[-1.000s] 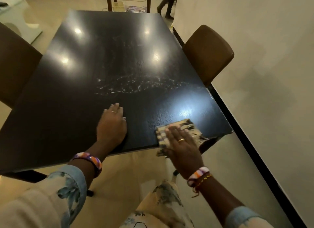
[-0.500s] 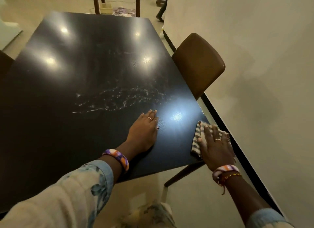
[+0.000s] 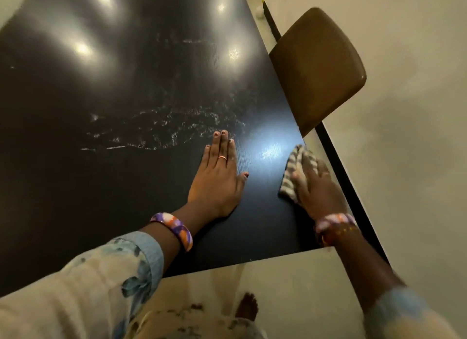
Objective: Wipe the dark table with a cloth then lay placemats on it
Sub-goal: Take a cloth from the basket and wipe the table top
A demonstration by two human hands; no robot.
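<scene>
The dark table (image 3: 101,187) fills the left and middle of the view, glossy, with pale wet streaks across its middle. My left hand (image 3: 218,179) lies flat on the tabletop near the front right, fingers straight and together. My right hand (image 3: 316,187) presses a striped grey-and-white cloth (image 3: 294,172) flat against the table's right edge, close to the front right corner. The cloth shows mostly to the left of and ahead of my fingers; the rest is under my palm. No placemats are in view.
A brown padded chair (image 3: 318,65) stands against the table's right side, just beyond the cloth. A pale wall with a dark skirting strip (image 3: 348,187) runs close along the right. My bare foot (image 3: 249,307) is on the light floor below the table's front edge.
My right hand has slid the cloth from the front edge to the right edge and then forward along it. My left hand stayed flat and shifted right. The camera moved closer.
</scene>
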